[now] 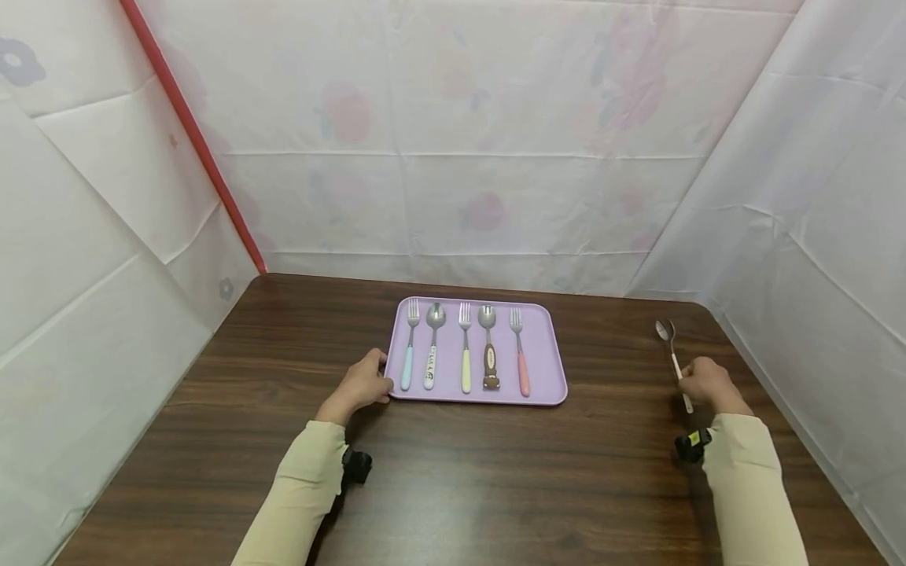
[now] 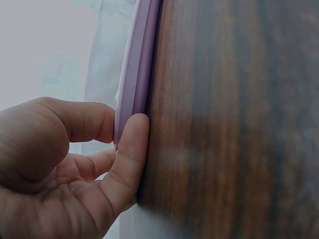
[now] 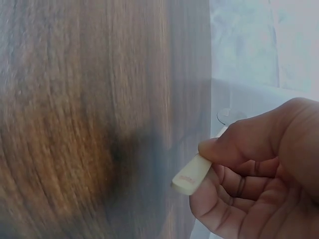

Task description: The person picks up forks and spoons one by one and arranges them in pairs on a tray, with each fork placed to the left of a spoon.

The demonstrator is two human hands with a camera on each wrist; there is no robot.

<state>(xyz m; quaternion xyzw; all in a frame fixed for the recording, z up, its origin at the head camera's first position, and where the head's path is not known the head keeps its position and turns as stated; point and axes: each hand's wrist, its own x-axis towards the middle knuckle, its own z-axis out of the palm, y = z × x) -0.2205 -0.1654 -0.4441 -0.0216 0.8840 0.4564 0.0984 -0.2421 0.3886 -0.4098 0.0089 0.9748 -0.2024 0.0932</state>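
A lilac tray point(image 1: 453, 396) lies on the table, and my left hand point(image 1: 359, 384) grips its near left corner. The left wrist view shows the thumb and a finger point(image 2: 130, 144) pinching the tray's rim point(image 2: 134, 74). Lined up on the tray are a blue-handled fork point(image 1: 408, 358), a white-handled spoon point(image 1: 431, 358), a yellow-handled fork point(image 1: 465, 362), a brown-handled spoon point(image 1: 490, 358) and a pink-handled fork point(image 1: 522, 365). Far to the right, my right hand point(image 1: 710, 384) pinches a cream-handled spoon point(image 1: 675, 363) between thumb and fingers. Its handle end point(image 3: 191, 177) sticks out below the thumb.
The dark wooden table point(image 1: 481, 487) reaches up to pale patterned sheets at the back point(image 1: 439, 196) and both sides. A red strip point(image 1: 194, 130) runs down the back left corner. Each wrist wears a small black camera, the left camera point(image 1: 357, 466) and the right camera point(image 1: 690, 448).
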